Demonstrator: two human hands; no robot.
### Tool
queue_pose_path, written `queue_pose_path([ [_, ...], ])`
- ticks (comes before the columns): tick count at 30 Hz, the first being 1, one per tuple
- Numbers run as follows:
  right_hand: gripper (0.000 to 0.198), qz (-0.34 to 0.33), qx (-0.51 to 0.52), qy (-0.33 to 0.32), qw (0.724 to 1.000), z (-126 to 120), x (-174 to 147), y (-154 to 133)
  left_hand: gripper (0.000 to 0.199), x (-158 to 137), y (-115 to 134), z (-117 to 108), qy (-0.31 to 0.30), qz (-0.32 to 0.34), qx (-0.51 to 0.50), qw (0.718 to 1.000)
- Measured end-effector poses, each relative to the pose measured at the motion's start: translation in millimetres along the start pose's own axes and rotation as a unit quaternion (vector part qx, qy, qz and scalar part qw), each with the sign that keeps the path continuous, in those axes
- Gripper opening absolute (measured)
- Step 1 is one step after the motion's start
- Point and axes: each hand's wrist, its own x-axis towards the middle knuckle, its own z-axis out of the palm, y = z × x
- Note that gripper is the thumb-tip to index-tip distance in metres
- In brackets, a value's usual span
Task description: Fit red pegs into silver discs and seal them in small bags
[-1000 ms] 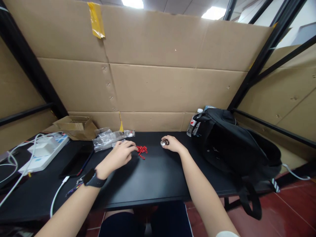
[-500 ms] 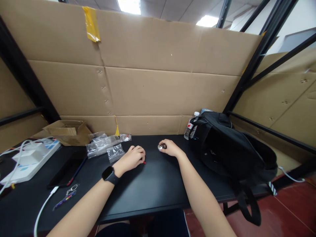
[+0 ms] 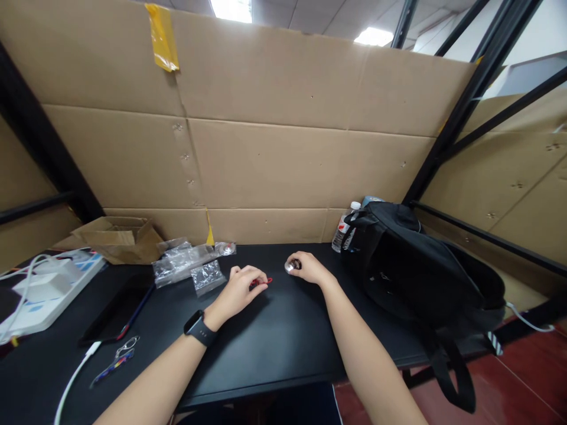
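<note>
Between the thumb and fingers of my left hand [image 3: 239, 289] is a thin red cord-like piece [image 3: 268, 281], its end sticking out to the right. Most of that piece is hidden by the fingers. My right hand [image 3: 309, 267] grips a small, shiny, silvery round object [image 3: 289, 266] just over the black table [image 3: 274, 342]; its exact kind is too small to tell. The two hands are apart. Left of my left hand lies a small clear plastic bag [image 3: 208, 277], with more clear bags [image 3: 183, 264] behind it.
A black backpack [image 3: 416, 271] and a water bottle [image 3: 343, 227] stand on the right. To the left are an open cardboard box [image 3: 119, 242], a white power strip [image 3: 57, 295], a cabled phone [image 3: 117, 310] and a keyring with a charm [image 3: 116, 361]. Cardboard [image 3: 266, 165] walls the back.
My left hand has shifted slightly right and turned, so more of the red piece shows. My right hand stays nearly in place with the shiny object.
</note>
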Motion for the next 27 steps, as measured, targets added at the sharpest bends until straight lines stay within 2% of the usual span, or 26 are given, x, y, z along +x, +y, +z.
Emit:
queue_pose_path([
  [4,0.027,0.001,-0.001,-0.004,1.000,-0.7,-0.3,-2.3,0.017,-0.7,-12.9,0.2,0.022,-0.038,0.005,0.999],
  [8,0.027,0.010,-0.005,-0.008,1.000,-1.0,0.1,-3.9,0.019,-0.7,-15.4,0.0,0.040,-0.071,-0.009,0.997],
  [16,0.027,0.010,0.004,-0.001,1.000,-2.4,-0.4,-5.3,0.016,-0.2,-15.3,-1.3,0.055,-0.077,0.007,0.996],
  [20,0.027,-0.008,0.017,0.028,0.999,-5.3,-0.2,-12.5,0.018,-0.1,-14.1,-2.8,0.059,-0.085,0.016,0.995],
  [24,0.025,-0.032,0.085,0.051,0.995,2.3,3.3,-26.7,0.023,0.5,-14.0,-3.2,0.070,-0.085,0.021,0.994],
  [27,0.031,-0.024,0.208,0.052,0.976,18.5,7.5,-43.1,0.024,1.0,-13.4,-3.4,0.094,-0.096,0.027,0.991],
])
